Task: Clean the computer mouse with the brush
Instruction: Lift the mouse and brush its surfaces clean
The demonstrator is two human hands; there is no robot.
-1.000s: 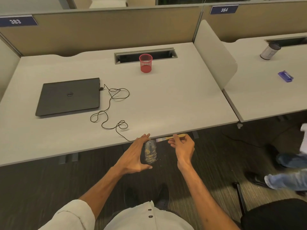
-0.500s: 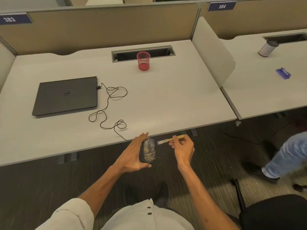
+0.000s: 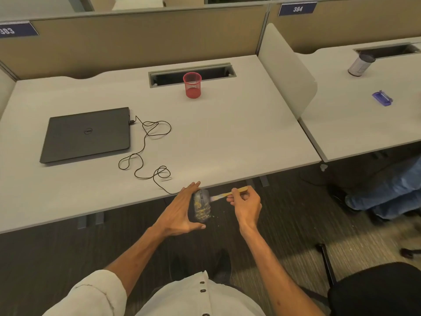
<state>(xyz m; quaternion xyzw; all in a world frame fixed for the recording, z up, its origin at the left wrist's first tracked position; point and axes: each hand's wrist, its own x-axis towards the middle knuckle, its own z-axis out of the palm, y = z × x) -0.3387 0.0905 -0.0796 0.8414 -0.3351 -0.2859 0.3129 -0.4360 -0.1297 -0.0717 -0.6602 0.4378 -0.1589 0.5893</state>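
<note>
I held one computer mouse (image 3: 201,207) in my left hand (image 3: 180,214), just off the near edge of the desk (image 3: 227,142) and above the floor. My thumb lay under its near end and my straight fingers (image 3: 190,189) ran along its left side to the far end, so the hand was spread wide and closed only loosely around it. Yellowish grime speckled its top. Its one black cable (image 3: 145,153) left from beside my left fingertips, looped over the desk and reached the closed Dell laptop (image 3: 87,135), well beyond and left of my fingers.

My right hand (image 3: 246,201) pinched one small brush (image 3: 227,194) by its yellow handle between thumb and curled fingers. The pale bristle end touched the mouse's right side near its front. The bristles were blurred, so I could not tell how they bent. A few small crumbs (image 3: 216,216) showed between my two hands, against the dark carpet.

Farther out, one red mesh cup (image 3: 192,85) stood straight ahead of my fingers, in front of the one cable slot (image 3: 191,74) in my desk. A white divider (image 3: 289,74) rose to the right of it. On the neighbouring desk (image 3: 355,124) past my right hand I counted one tilted cylindrical container (image 3: 360,65) and one small purple object (image 3: 382,98) too small to name. Two number plates were up on the partition: 383 (image 3: 16,30), cut off at the left edge, and 384 (image 3: 297,9). Someone's legs in jeans (image 3: 387,190) were cut off at the right edge, and a black chair (image 3: 376,290) was partly out of view.
</note>
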